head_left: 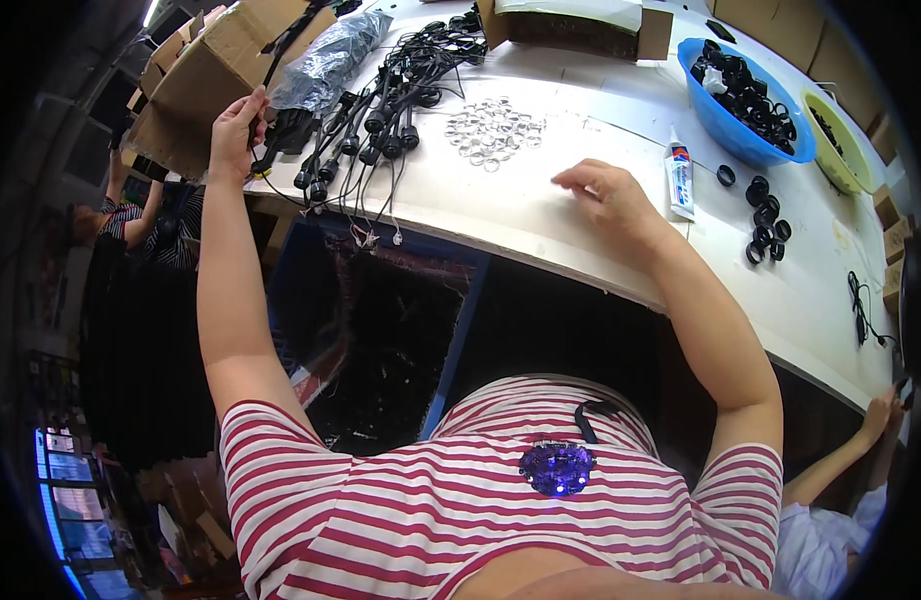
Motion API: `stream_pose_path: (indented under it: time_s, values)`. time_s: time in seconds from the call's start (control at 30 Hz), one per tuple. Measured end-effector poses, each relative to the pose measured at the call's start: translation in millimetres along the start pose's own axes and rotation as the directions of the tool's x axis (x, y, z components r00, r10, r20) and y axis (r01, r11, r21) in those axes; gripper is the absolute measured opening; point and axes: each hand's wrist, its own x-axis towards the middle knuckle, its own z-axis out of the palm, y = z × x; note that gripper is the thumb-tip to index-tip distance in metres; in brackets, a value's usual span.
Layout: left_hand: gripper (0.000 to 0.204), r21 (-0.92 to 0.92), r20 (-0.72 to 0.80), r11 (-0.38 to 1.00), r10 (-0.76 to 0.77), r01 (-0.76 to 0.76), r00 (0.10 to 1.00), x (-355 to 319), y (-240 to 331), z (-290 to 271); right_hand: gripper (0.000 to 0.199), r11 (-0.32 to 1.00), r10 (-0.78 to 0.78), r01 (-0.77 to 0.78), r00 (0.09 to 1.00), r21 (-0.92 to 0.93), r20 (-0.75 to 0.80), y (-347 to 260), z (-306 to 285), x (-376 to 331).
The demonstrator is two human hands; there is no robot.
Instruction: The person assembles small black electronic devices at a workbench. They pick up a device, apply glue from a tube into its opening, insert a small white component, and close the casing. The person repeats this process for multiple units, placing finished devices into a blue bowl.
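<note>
My left hand (238, 132) is raised at the table's left edge. Its fingers are closed on a black cable (280, 62) that runs up past the cardboard box. Beside it lies a pile of black cables with lamp-holder-like ends (389, 125), their thin wire tails hanging over the near edge. Low over the white tabletop, my right hand (611, 200) has its fingers stretched to the left, and nothing shows in them. Between the hands, clear round rings or lenses (494, 132) lie spread out. A white and blue glue tube (680, 180) is just right of my right hand.
At the right stand a blue basin (743, 140) of black rings and a yellow-green basin (851, 160). Several loose black rings (767, 220) lie nearby. A cardboard box (196, 95) and grey plastic bag (331, 62) are at the left. Other people work at both sides.
</note>
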Motion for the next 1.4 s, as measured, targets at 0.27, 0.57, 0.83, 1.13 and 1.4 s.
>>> stream_pose_path:
  time_s: [0.27, 0.57, 0.83, 1.13, 1.4]
  values:
    - [0.016, 0.239, 0.605, 0.912, 0.129, -0.333, 0.786, -87, 83, 40, 0.032, 0.874, -0.485, 0.4, 0.734, -0.275, -0.476, -81, -46, -9]
    - [0.024, 0.217, 0.498, 0.343, 0.766, -0.914, 0.406, -170, 76, 135, 0.021, 0.949, 0.212, -0.193, 0.976, 0.251, -0.05, -113, -10, -107]
    - [0.055, -0.535, 0.444, 0.814, 0.044, 0.225, 0.895, -269, -5, 224, 0.017, 0.51, 0.522, -0.286, 0.853, 0.811, -0.027, -63, 25, -194]
    - [0.05, -0.892, 0.31, 0.381, 0.126, 0.243, 0.942, -268, -11, 239, 0.023, 0.881, 0.417, -0.364, 0.9, 0.303, -0.129, -43, 68, -196]
    - [0.048, -0.851, 0.231, 0.517, 0.208, 0.093, 0.951, -249, -11, 214, 0.021, 0.89, 0.456, -0.456, 0.885, -0.021, 0.091, 11, 89, -208]
